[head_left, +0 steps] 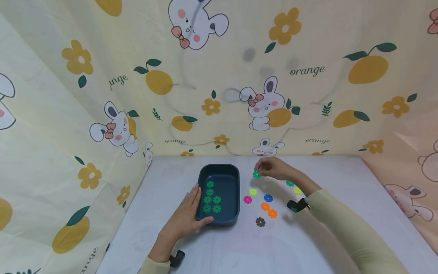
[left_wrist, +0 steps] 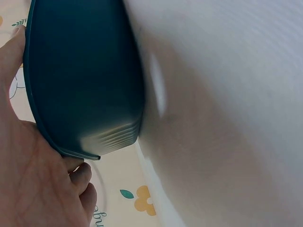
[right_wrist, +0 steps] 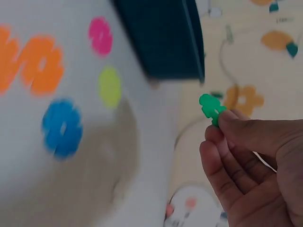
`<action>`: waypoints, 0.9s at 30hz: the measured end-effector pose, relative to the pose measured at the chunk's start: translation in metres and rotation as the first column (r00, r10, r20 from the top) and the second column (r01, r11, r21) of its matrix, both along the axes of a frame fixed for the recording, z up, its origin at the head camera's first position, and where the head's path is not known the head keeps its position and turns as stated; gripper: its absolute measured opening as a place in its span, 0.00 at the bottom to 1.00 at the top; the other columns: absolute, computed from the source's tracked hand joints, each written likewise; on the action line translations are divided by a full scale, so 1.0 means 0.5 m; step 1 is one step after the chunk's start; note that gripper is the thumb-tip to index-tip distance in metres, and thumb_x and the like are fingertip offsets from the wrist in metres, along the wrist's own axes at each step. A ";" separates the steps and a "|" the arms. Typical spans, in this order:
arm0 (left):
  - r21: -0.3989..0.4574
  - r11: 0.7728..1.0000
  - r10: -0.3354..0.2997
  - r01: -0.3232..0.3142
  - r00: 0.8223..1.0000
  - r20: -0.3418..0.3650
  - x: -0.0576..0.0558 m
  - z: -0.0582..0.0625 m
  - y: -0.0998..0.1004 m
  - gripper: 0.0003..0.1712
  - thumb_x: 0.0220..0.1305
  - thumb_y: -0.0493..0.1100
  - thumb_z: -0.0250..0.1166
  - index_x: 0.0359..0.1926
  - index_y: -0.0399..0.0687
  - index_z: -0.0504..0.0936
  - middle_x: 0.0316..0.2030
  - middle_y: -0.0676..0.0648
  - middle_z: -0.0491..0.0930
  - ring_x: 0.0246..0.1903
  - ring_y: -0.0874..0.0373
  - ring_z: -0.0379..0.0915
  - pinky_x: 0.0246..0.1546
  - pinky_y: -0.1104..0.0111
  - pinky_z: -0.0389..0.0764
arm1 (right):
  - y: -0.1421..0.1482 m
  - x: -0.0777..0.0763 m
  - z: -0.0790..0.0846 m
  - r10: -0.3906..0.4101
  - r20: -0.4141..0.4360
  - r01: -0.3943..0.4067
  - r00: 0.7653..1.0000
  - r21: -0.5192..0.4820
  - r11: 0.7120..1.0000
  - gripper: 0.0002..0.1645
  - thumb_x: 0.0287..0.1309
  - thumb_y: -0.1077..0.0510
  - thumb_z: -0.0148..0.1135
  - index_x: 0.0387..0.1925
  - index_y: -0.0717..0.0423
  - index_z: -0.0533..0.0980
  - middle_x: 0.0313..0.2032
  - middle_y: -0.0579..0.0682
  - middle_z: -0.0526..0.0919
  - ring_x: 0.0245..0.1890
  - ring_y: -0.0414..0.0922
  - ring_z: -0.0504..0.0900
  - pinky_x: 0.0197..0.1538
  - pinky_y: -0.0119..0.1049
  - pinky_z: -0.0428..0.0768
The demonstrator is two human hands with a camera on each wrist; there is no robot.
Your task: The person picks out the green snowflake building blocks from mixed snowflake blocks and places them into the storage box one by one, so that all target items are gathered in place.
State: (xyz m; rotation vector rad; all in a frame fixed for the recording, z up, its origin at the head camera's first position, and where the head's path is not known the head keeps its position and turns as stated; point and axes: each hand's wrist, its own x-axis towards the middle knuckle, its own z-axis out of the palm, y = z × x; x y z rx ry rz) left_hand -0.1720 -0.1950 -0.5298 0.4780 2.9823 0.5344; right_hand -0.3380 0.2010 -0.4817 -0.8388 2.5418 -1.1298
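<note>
My right hand point(head_left: 276, 168) pinches a green flower-shaped disc point(right_wrist: 211, 107) between thumb and fingertips, held above the table to the right of the tray. My left hand point(head_left: 186, 213) rests along the left rim of the dark blue tray point(head_left: 236, 190), its thumb at the near left corner and its fingers stretched along the side. Inside the tray lie several green discs point(head_left: 217, 199), grouped toward its left half. In the left wrist view the tray's outer wall point(left_wrist: 85, 71) fills much of the picture, with the left palm against its rim.
Right of the tray lie loose discs: a pink one point(head_left: 248, 199), a yellow-green one point(head_left: 253, 191), a blue one point(head_left: 268, 198), two orange ones point(head_left: 265, 206) and a dark one point(head_left: 260, 222). More green and yellow discs point(head_left: 290, 183) lie partly under the right forearm. A printed curtain point(head_left: 212, 125) stands behind the table.
</note>
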 end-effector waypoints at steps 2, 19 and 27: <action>-0.007 1.000 0.001 -0.001 1.000 0.003 0.000 0.001 0.000 0.69 0.66 0.80 0.62 0.87 0.44 0.41 0.87 0.46 0.35 0.86 0.51 0.34 0.86 0.54 0.44 | -0.026 0.004 0.011 0.046 -0.013 -0.046 0.999 -0.017 0.999 0.10 0.69 0.66 0.71 0.51 0.57 0.85 0.45 0.51 0.87 0.43 0.48 0.83 0.53 0.30 0.86; 0.015 1.000 0.000 0.000 1.000 0.009 -0.003 0.004 -0.001 0.69 0.67 0.79 0.62 0.88 0.44 0.41 0.88 0.46 0.35 0.86 0.50 0.34 0.86 0.52 0.45 | -0.216 -0.004 0.005 0.255 0.056 -0.254 0.965 -0.023 0.967 0.10 0.71 0.69 0.66 0.49 0.58 0.85 0.43 0.50 0.87 0.42 0.44 0.82 0.52 0.34 0.86; 0.011 1.000 0.002 -0.002 1.000 0.016 -0.002 -0.003 -0.002 0.68 0.67 0.78 0.63 0.87 0.44 0.42 0.88 0.46 0.36 0.86 0.50 0.34 0.86 0.53 0.44 | -0.273 -0.005 -0.026 0.290 0.058 -0.293 0.955 0.065 0.954 0.08 0.70 0.69 0.67 0.47 0.58 0.84 0.42 0.51 0.86 0.40 0.41 0.81 0.50 0.33 0.86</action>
